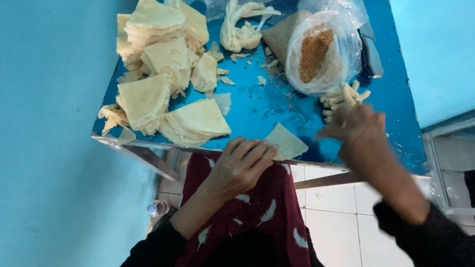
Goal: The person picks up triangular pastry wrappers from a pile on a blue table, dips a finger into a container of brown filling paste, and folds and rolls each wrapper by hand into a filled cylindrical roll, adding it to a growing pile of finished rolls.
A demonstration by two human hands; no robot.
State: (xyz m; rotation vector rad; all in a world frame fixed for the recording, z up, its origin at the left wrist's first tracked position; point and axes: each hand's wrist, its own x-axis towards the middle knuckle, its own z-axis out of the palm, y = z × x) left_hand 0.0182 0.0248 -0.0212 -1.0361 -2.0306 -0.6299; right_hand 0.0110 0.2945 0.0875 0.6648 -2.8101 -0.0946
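Pale pastry triangle [285, 142], apex toward left hand [241, 165]

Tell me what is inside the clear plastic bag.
The clear plastic bag holds a brown crumbly filling heaped on a paler layer. Its bottom is hidden by the contents and wrinkled plastic.

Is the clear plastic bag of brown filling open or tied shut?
Open. The clear plastic bag has its mouth spread wide on the blue table, exposing the brown crumbly filling from above.

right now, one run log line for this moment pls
left hand: resting at table edge, fingertips on single pastry sheet | right hand: blurred, by rolled pieces | filling bag behind | sheet stacks left
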